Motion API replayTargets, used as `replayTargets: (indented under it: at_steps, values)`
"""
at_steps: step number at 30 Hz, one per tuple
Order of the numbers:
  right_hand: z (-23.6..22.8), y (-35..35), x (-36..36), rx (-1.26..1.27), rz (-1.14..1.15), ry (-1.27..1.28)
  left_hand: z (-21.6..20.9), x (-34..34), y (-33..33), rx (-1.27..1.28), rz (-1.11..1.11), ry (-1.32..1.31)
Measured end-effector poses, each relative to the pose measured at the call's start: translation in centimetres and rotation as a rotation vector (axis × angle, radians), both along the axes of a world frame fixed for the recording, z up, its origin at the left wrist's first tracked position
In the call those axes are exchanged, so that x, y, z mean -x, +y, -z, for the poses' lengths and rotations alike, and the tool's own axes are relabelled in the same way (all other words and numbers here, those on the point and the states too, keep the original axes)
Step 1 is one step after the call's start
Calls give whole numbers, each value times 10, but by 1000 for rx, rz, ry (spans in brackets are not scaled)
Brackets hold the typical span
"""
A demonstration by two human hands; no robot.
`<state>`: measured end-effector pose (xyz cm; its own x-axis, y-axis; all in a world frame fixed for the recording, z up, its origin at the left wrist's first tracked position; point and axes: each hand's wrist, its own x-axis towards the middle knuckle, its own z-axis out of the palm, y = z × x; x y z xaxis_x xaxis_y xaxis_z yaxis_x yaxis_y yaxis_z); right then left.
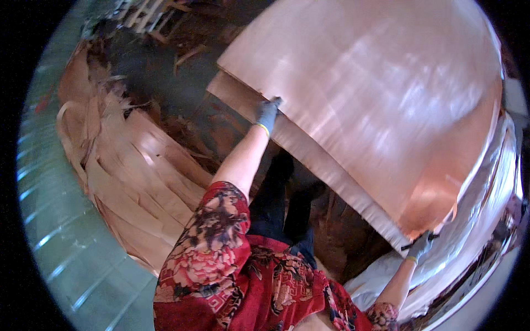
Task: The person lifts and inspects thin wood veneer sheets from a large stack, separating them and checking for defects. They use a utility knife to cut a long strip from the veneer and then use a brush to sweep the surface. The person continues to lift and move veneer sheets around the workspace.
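A large, thin, pinkish-brown sheet that looks like wood veneer spreads across the upper right. Its near edge overhangs a lower layer of similar sheet. My left hand, in a grey glove with a yellow cuff, is closed over that near edge, toward its left end. At the near right corner, my right hand, gloved alike, grips the sheet's edge, its fingertips partly hidden. Beside this hand the corner curls up, showing a more orange surface. A small dark object shows by the right fingers; I cannot make out what it is.
Long torn veneer strips lie heaped on the left. Beyond them is a green surface with shiny streaks. Whitish, plastic-like sheeting runs along the right. Brown scraps litter the dark floor around my legs, and pale slats stand at the far left.
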<state>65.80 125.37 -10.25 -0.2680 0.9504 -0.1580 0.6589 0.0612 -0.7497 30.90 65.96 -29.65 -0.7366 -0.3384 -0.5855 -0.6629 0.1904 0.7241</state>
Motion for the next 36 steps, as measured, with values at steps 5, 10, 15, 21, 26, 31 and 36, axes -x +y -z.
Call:
replayTargets:
  at_steps: [5,10,15,21,26,31,36]
  values:
    - [15,13,-4,-24,41,14,1,0,-5,-77,-76,-66]
    - [14,7,-3,-32,75,29,-17,1,-2,-164,-82,-21]
    - [9,10,3,-6,66,-13,-6,-1,-17,-5,-48,-67]
    - [12,-37,10,143,40,-117,-93,-20,48,422,-337,248]
    - [44,-97,-45,-73,26,126,-142,-92,117,803,940,488]
    - [54,-150,-112,67,354,71,-82,-95,135,916,1360,217]
    - [42,-145,-171,-133,403,-235,-84,-83,145,945,1450,96]
